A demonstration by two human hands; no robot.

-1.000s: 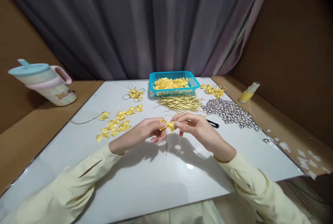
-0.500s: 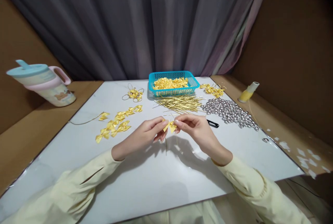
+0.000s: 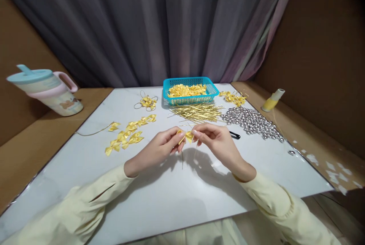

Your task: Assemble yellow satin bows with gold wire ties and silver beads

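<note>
A small yellow ribbon bow is pinched between both hands just above the white table. My left hand grips its left side with thumb and fingertips. My right hand holds its right side the same way. A thin gold wire hangs down from the bow toward the table. Both sleeves are pale yellow.
A blue basket of yellow bows sits at the back, gold wires in front of it. Silver beads and a black clip lie right. Finished bows lie left. A lidded jug and thread spool stand at the sides.
Both hands stayed together on the bow and shifted only slightly; the fingers worked a little around the bow's middle.
</note>
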